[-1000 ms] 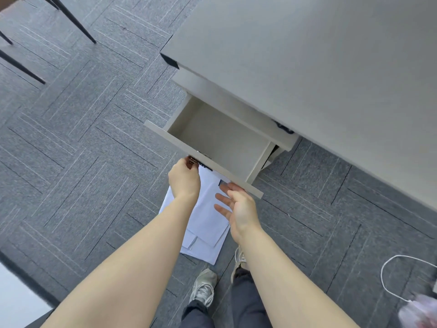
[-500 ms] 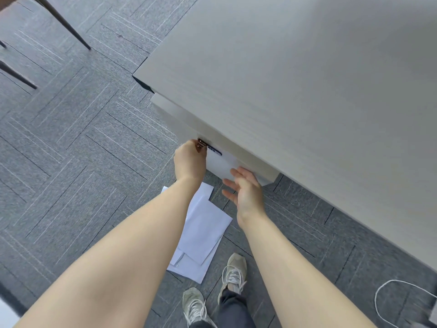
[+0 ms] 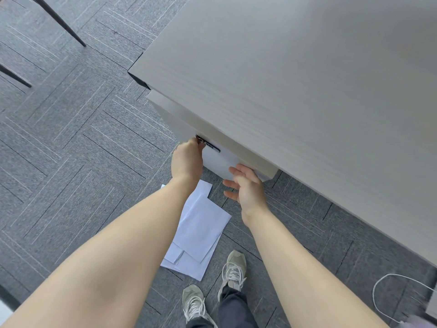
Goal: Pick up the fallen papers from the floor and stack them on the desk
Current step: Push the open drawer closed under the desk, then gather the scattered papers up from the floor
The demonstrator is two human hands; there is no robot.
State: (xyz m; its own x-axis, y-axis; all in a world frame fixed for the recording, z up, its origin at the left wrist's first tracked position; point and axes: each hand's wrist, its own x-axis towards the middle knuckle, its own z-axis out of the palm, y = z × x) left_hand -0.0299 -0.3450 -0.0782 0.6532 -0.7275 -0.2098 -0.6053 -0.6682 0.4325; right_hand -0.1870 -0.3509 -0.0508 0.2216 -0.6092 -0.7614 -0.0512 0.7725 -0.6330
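Note:
Several white papers (image 3: 201,228) lie overlapped on the grey carpet between my forearms, just in front of the pale grey desk (image 3: 295,79). Under the desk's edge, the white drawer front (image 3: 220,159) sits pushed in. My left hand (image 3: 186,162) is closed around a small metal key (image 3: 200,139) at the drawer's dark lock strip (image 3: 211,146). My right hand (image 3: 248,188) has its fingers spread and its fingertips resting against the drawer front, holding nothing. My left forearm hides part of the papers.
Dark chair legs (image 3: 61,22) cross the carpet at the far left. A white cable (image 3: 387,294) loops on the floor at the lower right. My two grey sneakers (image 3: 233,268) stand just behind the papers.
The drawer, open a second ago, has slid in under the desk. Both hands moved forward with it. The papers have not moved.

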